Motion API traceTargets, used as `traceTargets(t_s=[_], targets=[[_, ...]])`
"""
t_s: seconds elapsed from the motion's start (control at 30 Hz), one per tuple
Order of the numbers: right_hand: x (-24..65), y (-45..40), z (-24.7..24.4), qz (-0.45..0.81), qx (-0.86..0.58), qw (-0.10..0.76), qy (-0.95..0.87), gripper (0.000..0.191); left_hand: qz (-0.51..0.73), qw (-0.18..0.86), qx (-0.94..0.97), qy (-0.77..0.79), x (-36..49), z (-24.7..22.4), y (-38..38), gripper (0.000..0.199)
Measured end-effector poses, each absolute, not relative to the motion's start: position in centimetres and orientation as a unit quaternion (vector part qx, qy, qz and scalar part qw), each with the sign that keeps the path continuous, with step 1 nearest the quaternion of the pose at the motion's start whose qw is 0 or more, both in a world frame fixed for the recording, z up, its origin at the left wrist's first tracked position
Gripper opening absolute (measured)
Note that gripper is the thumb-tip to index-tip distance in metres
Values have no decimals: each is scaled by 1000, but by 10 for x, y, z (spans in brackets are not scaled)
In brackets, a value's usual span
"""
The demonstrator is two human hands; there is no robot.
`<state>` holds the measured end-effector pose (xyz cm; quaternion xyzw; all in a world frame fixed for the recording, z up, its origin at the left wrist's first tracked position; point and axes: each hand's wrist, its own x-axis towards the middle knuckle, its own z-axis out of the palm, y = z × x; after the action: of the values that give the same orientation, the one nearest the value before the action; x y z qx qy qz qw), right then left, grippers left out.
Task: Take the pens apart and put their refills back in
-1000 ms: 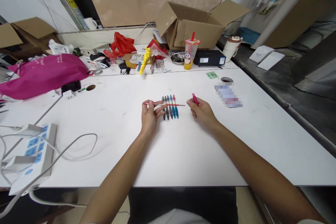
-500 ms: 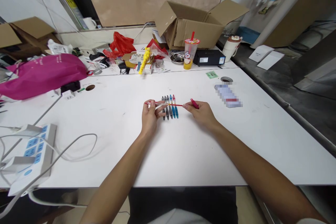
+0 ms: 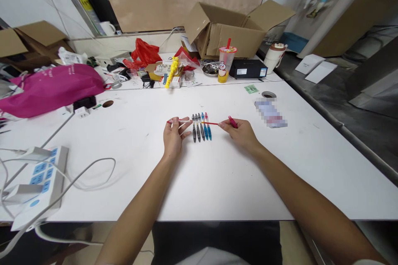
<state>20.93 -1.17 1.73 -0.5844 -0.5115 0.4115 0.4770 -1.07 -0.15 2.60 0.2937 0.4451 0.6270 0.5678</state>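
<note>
Red refill: lay at the centre of the frame, a thin stick running nearly level from left to right, its right end at the right hand's fingertips.
Clear barrel: lay just left of the refill on almost the same line, its red-tipped end to the left; the two near ends faced each other, though whether they were fully apart was hard to tell.
Nearer hand: the right hand was at the refill, which pointed leftward from its fingers toward the left hand.
Right fingers: thumb and forefinger were pinched on the refill's end, while the hand also kept a dark pink grip slanting up out of the fist.
Left fingers: thumb and forefinger were closed on the barrel, the other fingers loosely spread to the right.
Row of pens: five lay side by side on the white table, beneath the gap between the hands, their long axes running up the frame, across the refill's line.
</note>
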Motion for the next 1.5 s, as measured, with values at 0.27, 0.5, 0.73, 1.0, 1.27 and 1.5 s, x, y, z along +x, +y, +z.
traceTargets(t_s=[0.27, 0.5, 0.73, 1.0, 1.27, 1.5], targets=[[207, -13, 11, 422, -557, 464, -546, 46, 586, 596, 354, 419, -2, 18, -5, 30], [199, -16, 4, 420, -543, 458, -564, 45, 522, 693, 350, 354, 3, 14, -7, 26], [209, -12, 12, 513, -500, 463, -522, 59, 545, 691, 322, 348, 1, 19, -7, 25], [220, -12, 14, 400, -515, 437, -620, 42, 561, 677, 317, 355, -3, 22, -5, 23], [215, -17, 19, 401, -497, 416, -647, 33, 557, 680, 327, 347, -3, 19, -4, 27], [214, -17, 17, 404, -479, 410, -663, 32, 546, 681, 339, 351, -1, 14, -5, 27]])
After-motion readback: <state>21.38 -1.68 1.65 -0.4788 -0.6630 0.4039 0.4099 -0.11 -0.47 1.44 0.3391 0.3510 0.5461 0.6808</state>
